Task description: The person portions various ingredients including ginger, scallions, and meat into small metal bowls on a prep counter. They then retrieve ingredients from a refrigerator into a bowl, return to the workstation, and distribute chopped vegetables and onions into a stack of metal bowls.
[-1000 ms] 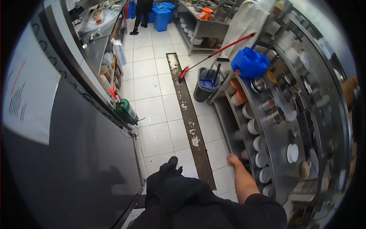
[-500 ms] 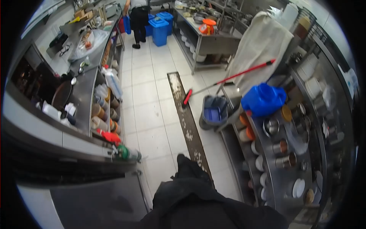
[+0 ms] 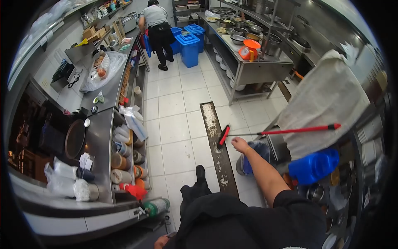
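Note:
My right hand (image 3: 240, 145) is stretched out ahead of me with its fingers curled, close to the broom (image 3: 298, 130) in the view; whether it touches the handle or holds anything is too small to tell. The broom has a red and black head (image 3: 224, 137) over the dark floor strip (image 3: 222, 159) and a red grip leaning toward the beige cloth (image 3: 323, 103). Beneath my right forearm stands a grey bin (image 3: 263, 151) with something blue in it. At the bottom edge my left hand (image 3: 161, 242) shows only in part, its fingers mostly hidden.
A co-worker (image 3: 159, 33) stands at the far end beside blue lidded bins (image 3: 188, 50). A steel counter (image 3: 97, 166) with containers runs along the left, above a green cylinder (image 3: 156, 206). On the right are a steel table (image 3: 263, 70) and a blue jug (image 3: 314, 166).
The view has moved forward along the aisle, and the broom and bin are nearer. My right hand, out of view half a second ago, is raised ahead; part of my left hand now shows.

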A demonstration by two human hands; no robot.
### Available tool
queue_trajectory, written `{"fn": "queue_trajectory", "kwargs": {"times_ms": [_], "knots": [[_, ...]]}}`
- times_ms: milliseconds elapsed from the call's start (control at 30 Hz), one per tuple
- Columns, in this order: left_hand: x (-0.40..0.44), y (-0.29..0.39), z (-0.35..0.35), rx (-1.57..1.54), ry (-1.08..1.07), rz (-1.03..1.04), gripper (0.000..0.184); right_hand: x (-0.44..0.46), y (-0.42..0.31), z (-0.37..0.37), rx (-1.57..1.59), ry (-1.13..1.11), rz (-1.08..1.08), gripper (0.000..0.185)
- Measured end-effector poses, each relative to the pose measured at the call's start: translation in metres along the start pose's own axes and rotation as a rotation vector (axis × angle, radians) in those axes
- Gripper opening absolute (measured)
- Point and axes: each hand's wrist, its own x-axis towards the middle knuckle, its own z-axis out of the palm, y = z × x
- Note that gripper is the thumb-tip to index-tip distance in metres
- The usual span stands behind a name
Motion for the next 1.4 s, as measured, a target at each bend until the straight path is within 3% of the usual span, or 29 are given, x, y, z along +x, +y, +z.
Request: {"fn": "queue_trajectory", "kwargs": {"times_ms": [100, 133, 200, 233, 300, 367, 400, 433, 500, 600, 733, 800, 833, 867, 900, 933, 967, 1000, 1033, 1100, 1167, 1267, 1400], "knots": [[0.016, 0.078, 0.0, -0.018, 0.012, -0.012, 0.021, 0.057, -0.076, 0.008, -0.092, -0.043, -0.195, 0.034], [0.021, 0.105, -0.001, -0.021, 0.015, -0.021, 0.021, 0.066, -0.095, 0.006, -0.096, -0.151, -0.078, 0.035], [0.032, 0.154, -0.008, -0.003, 0.016, -0.021, 0.021, 0.077, -0.089, 0.006, -0.197, -0.275, -0.125, 0.039], [0.045, 0.183, -0.011, 0.007, 0.019, -0.02, 0.021, 0.086, -0.078, 0.001, -0.256, -0.331, -0.15, 0.039], [0.061, 0.247, -0.02, 0.03, 0.031, -0.008, 0.021, 0.099, -0.024, 0.001, -0.384, -0.4, 0.021, 0.041], [0.071, 0.317, -0.031, 0.003, 0.042, 0.029, 0.021, 0.11, 0.091, 0.007, -0.744, -0.495, -0.242, 0.035], [0.124, 0.343, -0.041, -0.14, -0.022, 0.094, 0.022, 0.103, 0.079, -0.015, -0.383, -0.582, 0.436, 0.032], [0.135, 0.383, -0.044, -0.286, -0.096, 0.149, 0.023, 0.097, 0.144, -0.016, -1.017, -0.799, -0.267, 0.028], [0.111, 0.474, -0.029, -0.443, -0.018, 0.293, 0.027, 0.082, 0.224, -0.01, -0.671, -0.818, 0.201, 0.026], [0.104, 0.614, 0.001, -0.626, -0.101, 0.288, 0.035, 0.098, 0.21, -0.023, -0.489, -0.82, 0.688, 0.031], [0.101, 0.769, 0.059, -0.673, -0.167, 0.358, 0.04, 0.228, 0.12, -0.078, -0.322, -0.762, 0.786, 0.034], [0.076, 0.826, 0.078, -0.684, -0.271, 0.342, 0.043, 0.309, 0.13, -0.058, -0.28, -0.549, 0.874, 0.034], [0.077, 0.867, 0.087, -0.743, -0.381, 0.305, 0.044, 0.363, 0.135, -0.062, -0.668, -0.834, 0.26, 0.028], [0.075, 0.903, 0.093, -0.727, -0.417, 0.353, 0.045, 0.43, 0.179, -0.041, -0.723, -0.659, -0.078, 0.025], [0.071, 0.934, 0.1, -0.719, -0.451, 0.39, 0.046, 0.5, 0.231, -0.016, -0.797, -0.644, -0.118, 0.019], [0.06, 0.965, 0.105, -0.722, -0.464, 0.425, 0.046, 0.537, 0.114, -0.067, -0.519, -0.494, 0.19, 0.019], [0.045, 0.999, 0.111, -0.726, -0.483, 0.46, 0.045, 0.577, 0.081, -0.086, -0.875, -0.421, -0.28, 0.033], [0.031, 1.033, 0.117, -0.711, -0.516, 0.472, 0.044, 0.617, 0.018, -0.106, -0.321, -0.198, 0.317, 0.035], [0.012, 1.067, 0.123, -0.695, -0.554, 0.492, 0.043, 0.659, -0.014, -0.12, -0.293, -0.196, 0.278, 0.03], [-0.023, 1.134, 0.138, -0.593, -0.541, 0.597, 0.049, 0.703, -0.096, -0.154, 0.126, -0.026, 0.2, 0.034], [-0.047, 1.204, 0.155, -0.553, -0.529, 0.657, 0.049, 0.757, -0.126, -0.161, 0.261, -0.07, 0.171, 0.04], [-0.068, 1.313, 0.187, -0.464, -0.58, 0.707, 0.049, 0.797, -0.161, -0.182, 0.127, -0.024, 0.023, 0.042], [-0.117, 1.46, 0.244, -0.351, -0.686, 0.783, 0.041, 0.807, -0.177, -0.217, 0.371, -0.062, 0.175, 0.037]]}}
